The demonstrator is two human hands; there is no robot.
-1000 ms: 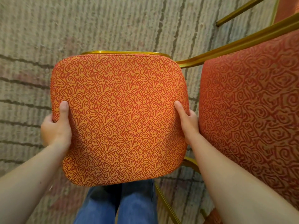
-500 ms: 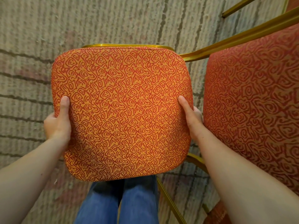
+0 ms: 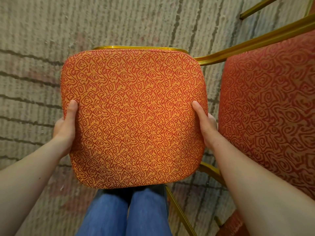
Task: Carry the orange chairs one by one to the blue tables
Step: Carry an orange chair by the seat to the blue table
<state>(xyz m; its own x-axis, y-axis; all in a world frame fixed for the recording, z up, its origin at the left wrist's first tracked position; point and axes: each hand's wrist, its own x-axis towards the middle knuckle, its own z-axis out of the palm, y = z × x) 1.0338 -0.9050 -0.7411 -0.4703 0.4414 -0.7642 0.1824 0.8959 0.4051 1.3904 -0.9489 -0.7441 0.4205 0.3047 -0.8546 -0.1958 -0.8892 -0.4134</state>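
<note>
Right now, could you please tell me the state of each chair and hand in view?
orange chair: seat facing up, gripped at both side edges; legs hidden.
left hand: grips the seat's left edge, thumb on top.
right hand: grips the seat's right edge, thumb on top.
second orange chair: at right, not held, partly out of frame.

You are standing in what looks like a banquet or function hall. Carpet (image 3: 119, 23) covers the floor from 9 to 1 o'clock, in pale ribbed bands with dark wavy lines and faded pink patches. At the centre, the orange chair (image 3: 134, 116) has a padded seat in swirl-patterned fabric on a gold metal frame (image 3: 139, 47). A second chair (image 3: 272, 108) of the same make stands just beside it at 3 o'clock. This is matched event-style seating.
</note>
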